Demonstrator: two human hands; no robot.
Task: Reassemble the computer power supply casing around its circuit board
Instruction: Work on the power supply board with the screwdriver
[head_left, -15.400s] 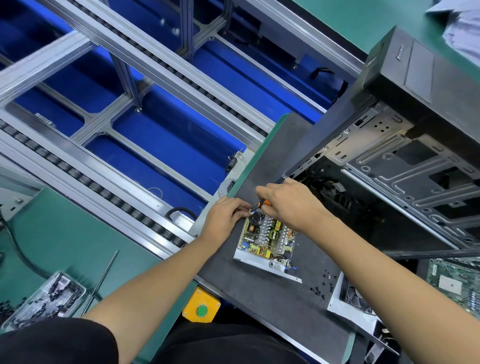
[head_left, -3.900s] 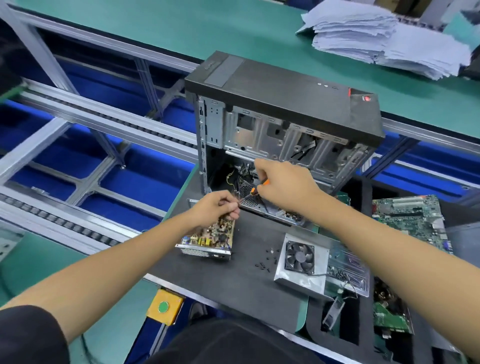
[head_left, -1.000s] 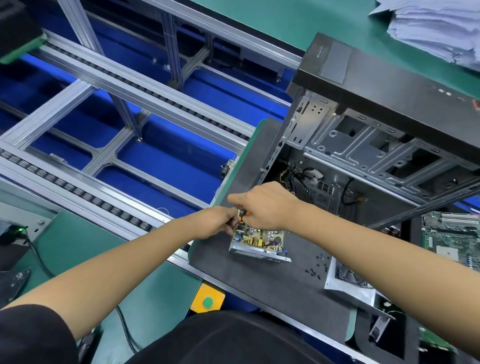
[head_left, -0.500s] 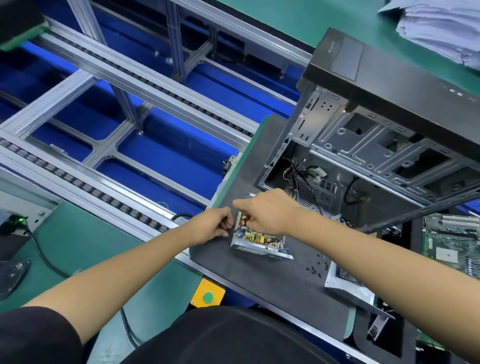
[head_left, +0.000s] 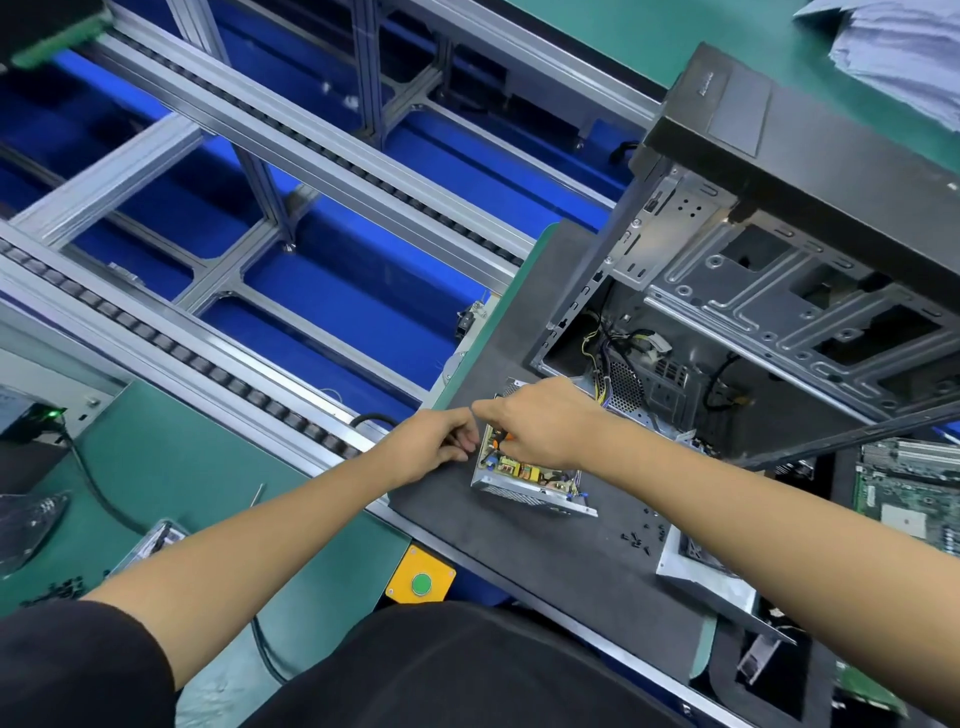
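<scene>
Landmark is the open tower case (head_left: 769, 291) standing on the dark mat (head_left: 545, 561); the power supply tray (head_left: 530, 493) sits on that mat just in front of the case's open side, toward me, with the circuit board (head_left: 524, 472) lying in it, components up and fully exposed, so no cover on yet. Progress looks early to middle: board seems seated in the bottom half of the casing, and I judge I'm fastening it down at the corner farthest from me and nearest the case. The fan cover piece (head_left: 701, 577) lies apart on the mat, to my right of the tray and also in front of the case, so closing the casing is not yet done. Loose screws (head_left: 644, 535) are scattered between tray and cover piece, more fastening left by my guess. My right hand (head_left: 540, 423) is over the far end of the board, fingers curled round an orange-handled screwdriver (head_left: 501, 441), only a bit of handle shows, tip hidden. My left hand (head_left: 436, 447) is just beside the tray's left edge, fingertips curled and pinched together, touching or almost touching the tray wall; can't tell if it pinches a screw or only steadies the tray. Both hands nearly meet at that corner
</scene>
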